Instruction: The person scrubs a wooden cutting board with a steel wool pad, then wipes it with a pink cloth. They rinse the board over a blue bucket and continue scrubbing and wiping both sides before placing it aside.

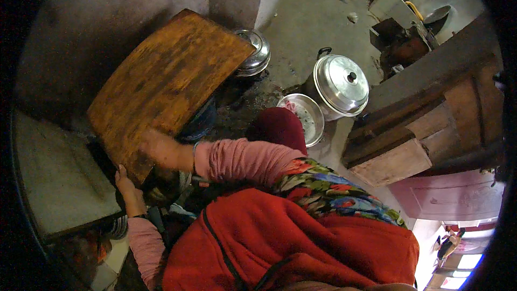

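A large, stained wooden board [173, 68] stands tilted in front of me, its near corner low at the left. My left hand [128, 188] holds the board's near edge, with the thumb showing at the rim. Against the face of the board, close to its near end, lies my right hand [165, 149]; it is blurred, so its fingers cannot be made out. Under the board's right edge part of a dark blue tub [200, 121] shows. Behind the board's far right corner is a shiny lidded metal pot [258, 54].
On the floor at the right are a large lidded steamer pot [342, 85] and a metal basin [312, 123] with something pink in it. A pale countertop [60, 186] lies left. Wooden furniture [436, 129] and a cardboard-coloured box [391, 163] stand right.
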Available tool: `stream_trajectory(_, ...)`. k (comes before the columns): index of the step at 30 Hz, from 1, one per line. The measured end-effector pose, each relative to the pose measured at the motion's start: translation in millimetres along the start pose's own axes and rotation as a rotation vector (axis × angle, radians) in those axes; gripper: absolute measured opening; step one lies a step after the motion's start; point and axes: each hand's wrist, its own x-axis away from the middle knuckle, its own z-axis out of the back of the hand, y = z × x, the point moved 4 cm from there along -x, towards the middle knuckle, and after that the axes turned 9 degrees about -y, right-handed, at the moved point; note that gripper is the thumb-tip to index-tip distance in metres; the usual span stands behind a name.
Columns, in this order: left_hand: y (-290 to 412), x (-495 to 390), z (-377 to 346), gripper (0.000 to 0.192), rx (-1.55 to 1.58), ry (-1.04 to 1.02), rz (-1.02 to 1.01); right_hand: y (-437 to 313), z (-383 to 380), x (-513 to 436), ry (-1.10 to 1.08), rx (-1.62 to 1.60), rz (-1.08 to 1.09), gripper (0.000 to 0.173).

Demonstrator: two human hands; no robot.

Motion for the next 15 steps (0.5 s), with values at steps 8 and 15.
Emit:
stream_trajectory(8,5,7,-5,0.076,-0.152,0.064,-0.063,181,107,14,0.088,0.383,-0.584,0.028)
stream_trajectory(15,-1,-5,-4,0.076,-0.074,0.038,-0.039,35,13,-12,-0.176,0.092,-0.129,0.022)
